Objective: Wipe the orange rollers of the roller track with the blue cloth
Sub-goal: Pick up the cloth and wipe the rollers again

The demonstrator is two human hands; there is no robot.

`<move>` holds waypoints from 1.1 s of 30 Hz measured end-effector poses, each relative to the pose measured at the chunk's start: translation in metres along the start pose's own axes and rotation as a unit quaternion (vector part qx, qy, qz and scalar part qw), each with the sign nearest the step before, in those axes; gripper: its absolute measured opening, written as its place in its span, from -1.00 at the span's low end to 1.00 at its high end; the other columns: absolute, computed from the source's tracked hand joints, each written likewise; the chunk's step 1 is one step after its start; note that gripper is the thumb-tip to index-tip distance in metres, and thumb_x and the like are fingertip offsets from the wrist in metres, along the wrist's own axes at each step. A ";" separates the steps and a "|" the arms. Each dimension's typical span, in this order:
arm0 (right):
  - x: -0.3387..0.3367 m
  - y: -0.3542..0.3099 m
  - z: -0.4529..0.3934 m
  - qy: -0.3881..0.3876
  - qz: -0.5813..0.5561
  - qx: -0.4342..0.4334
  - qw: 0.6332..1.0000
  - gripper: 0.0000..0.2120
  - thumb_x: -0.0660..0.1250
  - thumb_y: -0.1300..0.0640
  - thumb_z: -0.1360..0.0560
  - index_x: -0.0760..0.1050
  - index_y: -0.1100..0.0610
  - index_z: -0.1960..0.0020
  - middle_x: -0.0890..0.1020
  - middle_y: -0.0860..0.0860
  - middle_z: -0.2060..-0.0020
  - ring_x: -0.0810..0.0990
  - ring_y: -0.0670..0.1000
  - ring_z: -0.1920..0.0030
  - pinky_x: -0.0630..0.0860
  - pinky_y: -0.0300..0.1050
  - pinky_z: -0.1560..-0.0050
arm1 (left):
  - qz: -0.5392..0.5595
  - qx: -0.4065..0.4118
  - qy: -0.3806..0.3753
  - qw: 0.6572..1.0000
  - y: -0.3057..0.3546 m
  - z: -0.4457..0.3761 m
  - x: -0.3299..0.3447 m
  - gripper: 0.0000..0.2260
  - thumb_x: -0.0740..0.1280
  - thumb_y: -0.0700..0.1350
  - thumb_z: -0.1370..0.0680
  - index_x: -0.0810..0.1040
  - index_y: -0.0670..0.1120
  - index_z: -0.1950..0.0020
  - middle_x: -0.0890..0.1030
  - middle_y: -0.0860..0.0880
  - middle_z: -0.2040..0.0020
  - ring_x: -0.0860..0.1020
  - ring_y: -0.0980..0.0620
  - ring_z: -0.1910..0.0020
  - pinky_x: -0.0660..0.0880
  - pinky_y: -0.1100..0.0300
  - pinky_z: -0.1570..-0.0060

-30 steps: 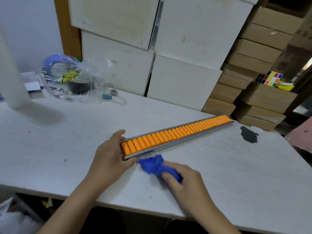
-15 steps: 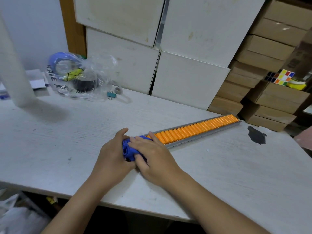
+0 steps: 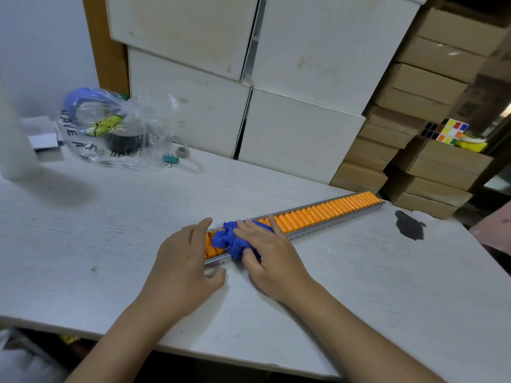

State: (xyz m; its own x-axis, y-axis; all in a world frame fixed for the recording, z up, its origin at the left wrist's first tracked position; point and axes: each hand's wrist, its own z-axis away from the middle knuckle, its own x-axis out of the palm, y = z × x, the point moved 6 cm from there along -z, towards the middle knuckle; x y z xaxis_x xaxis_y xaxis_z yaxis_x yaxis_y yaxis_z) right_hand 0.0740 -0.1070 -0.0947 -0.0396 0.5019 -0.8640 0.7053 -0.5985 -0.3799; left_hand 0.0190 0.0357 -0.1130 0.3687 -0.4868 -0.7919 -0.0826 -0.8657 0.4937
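Observation:
A long metal roller track (image 3: 343, 220) with a row of orange rollers (image 3: 326, 214) lies slantwise on the white table (image 3: 110, 225), running from the middle toward the far right. The crumpled blue cloth (image 3: 229, 240) sits on the rollers near the track's near end. My right hand (image 3: 265, 252) presses down on the cloth, fingers over it and thumb tucked under its near side. My left hand (image 3: 185, 258) grips the track's near end, fingers behind it and thumb in front. The rollers under the cloth and hands are hidden.
A clear plastic bag (image 3: 116, 131) with tape rolls lies at the back left, with a blue binder clip (image 3: 170, 158) beside it. White boxes (image 3: 298, 134) and stacked brown cartons (image 3: 431, 161) stand behind the track. A dark stain (image 3: 409, 225) marks the table at right.
My right hand brought the cloth from the table in front of the track onto the near rollers and has since slid it slightly right along them. My left hand stays on the track's end.

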 end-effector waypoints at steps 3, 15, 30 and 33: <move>-0.007 0.014 0.001 -0.003 0.011 0.010 1.000 -0.54 0.15 0.16 -0.47 0.44 0.08 -0.36 0.45 -0.05 -0.38 0.27 -0.16 -0.43 -0.20 -0.20 -0.47 | -0.067 0.011 -0.020 0.998 0.003 -0.008 0.010 -0.24 0.19 0.18 -0.25 0.37 -0.19 -0.36 0.57 -0.14 -0.12 0.54 -0.21 -0.09 0.39 -0.16 -0.20; -0.030 0.068 0.003 0.011 0.026 0.058 0.998 -0.47 0.09 0.13 -0.45 0.36 0.07 -0.42 0.37 -0.06 -0.43 0.21 -0.16 -0.46 -0.16 -0.17 -0.49 | -0.145 0.047 -0.065 0.986 0.053 -0.044 0.037 -0.44 0.32 0.03 -0.18 0.50 -0.13 -0.15 0.58 -0.07 0.16 0.56 -0.14 0.23 0.48 0.04 0.22; -0.084 0.185 0.004 0.055 0.019 0.151 0.987 -0.54 0.12 0.31 -0.54 0.35 0.11 -0.42 0.33 -0.13 -0.38 -0.09 -0.65 -0.16 -0.32 -0.41 -0.35 | -0.191 0.027 -0.088 0.977 0.037 -0.061 0.042 -0.46 0.21 0.26 -0.18 0.59 -0.08 0.06 0.53 -0.01 0.30 0.54 -0.07 0.39 0.43 0.15 0.47; -0.093 0.206 0.003 0.060 0.017 0.169 0.984 -0.55 0.11 0.32 -0.54 0.36 0.12 -0.41 0.36 -0.10 -0.38 0.03 -0.53 -0.26 -0.29 -0.37 -0.39 | -0.183 0.036 -0.082 0.979 0.035 -0.061 0.045 -0.45 0.19 0.27 -0.18 0.58 -0.09 0.06 0.53 -0.01 0.30 0.54 -0.09 0.40 0.39 0.17 0.47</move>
State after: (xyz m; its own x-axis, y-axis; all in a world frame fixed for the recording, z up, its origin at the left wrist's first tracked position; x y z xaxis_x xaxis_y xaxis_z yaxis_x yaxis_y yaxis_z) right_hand 0.2212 -0.2787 -0.0939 0.0770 0.5363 -0.8405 0.4275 -0.7794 -0.4581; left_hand 0.0891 -0.0088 -0.1092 0.2322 -0.1502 -0.9610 -0.0401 -0.9886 0.1448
